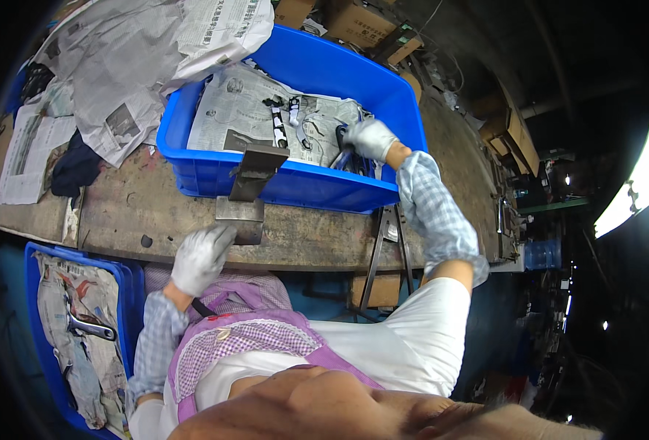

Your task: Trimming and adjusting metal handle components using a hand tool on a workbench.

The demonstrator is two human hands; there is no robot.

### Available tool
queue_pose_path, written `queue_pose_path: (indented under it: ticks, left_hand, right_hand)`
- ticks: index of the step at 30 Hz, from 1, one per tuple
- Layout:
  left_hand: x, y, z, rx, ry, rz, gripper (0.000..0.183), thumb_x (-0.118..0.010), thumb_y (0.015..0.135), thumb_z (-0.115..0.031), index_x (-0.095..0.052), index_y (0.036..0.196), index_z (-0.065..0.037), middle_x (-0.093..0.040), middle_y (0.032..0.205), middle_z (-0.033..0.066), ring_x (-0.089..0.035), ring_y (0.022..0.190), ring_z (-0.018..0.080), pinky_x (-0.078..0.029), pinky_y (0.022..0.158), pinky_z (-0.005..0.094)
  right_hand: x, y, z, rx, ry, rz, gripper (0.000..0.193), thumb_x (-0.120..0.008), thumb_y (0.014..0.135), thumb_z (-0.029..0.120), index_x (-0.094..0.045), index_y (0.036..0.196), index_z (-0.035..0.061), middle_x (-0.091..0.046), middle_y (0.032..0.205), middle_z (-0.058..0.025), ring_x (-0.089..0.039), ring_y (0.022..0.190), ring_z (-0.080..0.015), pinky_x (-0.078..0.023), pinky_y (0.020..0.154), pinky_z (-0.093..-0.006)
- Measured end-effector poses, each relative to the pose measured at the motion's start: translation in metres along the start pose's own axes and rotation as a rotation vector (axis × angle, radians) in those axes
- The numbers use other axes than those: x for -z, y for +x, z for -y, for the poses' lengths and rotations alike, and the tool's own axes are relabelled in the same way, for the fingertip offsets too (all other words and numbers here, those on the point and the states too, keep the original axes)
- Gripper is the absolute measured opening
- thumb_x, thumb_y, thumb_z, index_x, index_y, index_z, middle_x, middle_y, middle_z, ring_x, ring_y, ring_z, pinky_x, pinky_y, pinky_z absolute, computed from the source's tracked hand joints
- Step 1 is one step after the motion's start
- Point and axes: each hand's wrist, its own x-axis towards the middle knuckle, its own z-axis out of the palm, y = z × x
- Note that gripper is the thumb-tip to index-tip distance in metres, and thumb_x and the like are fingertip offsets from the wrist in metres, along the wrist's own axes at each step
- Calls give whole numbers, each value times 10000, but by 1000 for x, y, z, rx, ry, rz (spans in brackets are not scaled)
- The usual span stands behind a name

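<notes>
My right hand (369,138), in a white glove, reaches into a large blue plastic crate (310,70) lined with newspaper and closes on a blue-handled metal tool (341,156) at the crate's right end. Several small black and white parts (284,121) lie on the newspaper to its left. My left hand (200,257), also gloved, rests with curled fingers at the workbench's near edge, touching a steel block (241,215) that carries a slanted metal plate (257,169). It holds nothing.
Loose newspaper sheets (126,66) and a dark cloth (75,167) cover the worn workbench (141,205) at left. A second blue crate (53,323) with a wrench lies low at my left. Cardboard boxes (354,26) stand behind the big crate.
</notes>
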Motion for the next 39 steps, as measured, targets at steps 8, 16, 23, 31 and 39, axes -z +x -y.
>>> queue_pose_path:
  ticks: [8,16,23,31,39]
  left_hand:
    - [-23,-28,-2,82,-53,-74,473,-713,821,-76,-594,1275,-22,-517,1424,185,-512,1284,402,-461,1027,488]
    - [-32,-37,5,413,-142,-281,226,-680,901,-105,-719,1120,-66,-719,940,99,-697,897,262,-551,775,370]
    - [-33,-25,19,153,175,-319,180,-696,901,-126,-726,1072,-80,-719,950,81,-709,877,257,-564,762,352]
    - [-39,-13,16,409,-47,-357,190,-674,926,-185,-719,1070,-68,-722,992,118,-697,911,316,-555,803,392]
    - [-37,-3,-6,644,-271,-324,294,-744,873,-301,-713,1030,-55,-714,939,123,-691,864,294,-536,773,367]
  right_hand:
    - [141,-40,137,-896,822,-958,206,-674,874,107,-728,1058,32,-751,1006,-151,-744,823,-259,-592,716,-353]
    - [52,59,310,-815,1575,-492,142,-716,880,61,-726,1012,11,-740,852,-59,-656,703,-113,-519,631,-281]
    - [20,87,310,-698,1266,-670,150,-731,822,123,-715,958,63,-737,835,-143,-713,816,-350,-555,735,-415]
    - [16,93,322,-807,1279,-773,167,-757,805,121,-705,952,61,-740,847,-145,-718,803,-343,-554,741,-408]
    - [2,82,314,-853,1381,-772,172,-762,807,105,-712,966,61,-743,869,-135,-726,804,-303,-559,747,-373]
